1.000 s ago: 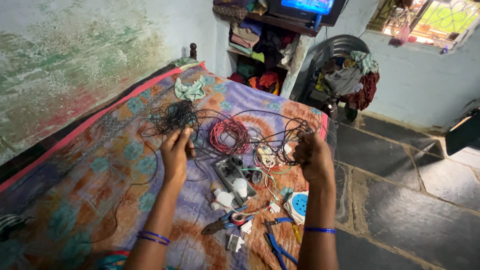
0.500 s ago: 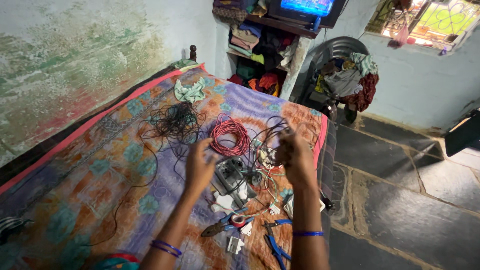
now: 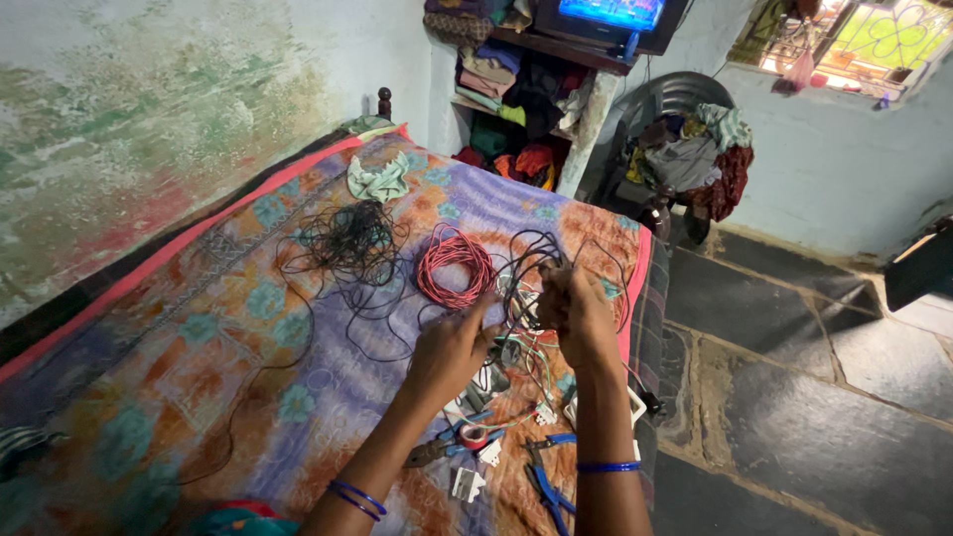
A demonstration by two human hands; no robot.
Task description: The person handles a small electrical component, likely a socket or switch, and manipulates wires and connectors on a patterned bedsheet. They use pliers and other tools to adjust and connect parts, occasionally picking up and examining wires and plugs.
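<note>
My left hand point(image 3: 452, 347) and my right hand point(image 3: 576, 313) are raised close together over a bed covered with a patterned cloth point(image 3: 199, 347). Both pinch thin black wire point(image 3: 526, 263) that loops up from the pile in front of them. A coil of red wire point(image 3: 455, 266) lies just beyond my left hand. A loose tangle of black wire point(image 3: 347, 238) is spread farther left. Below my hands lie white electrical parts point(image 3: 467, 483), pliers with blue handles point(image 3: 544, 476) and a red-handled tool point(image 3: 452, 447).
A crumpled green cloth point(image 3: 377, 181) lies near the bed's far end. Shelves stuffed with clothes point(image 3: 516, 119) stand beyond it under a lit screen point(image 3: 615, 12). A chair piled with garments point(image 3: 695, 149) is at the right. Dark stone floor point(image 3: 794, 397) runs along the bed's right edge.
My hands were spread wide apart holding the wire a second ago. They have come together near the middle right of the bed, over the parts pile.
</note>
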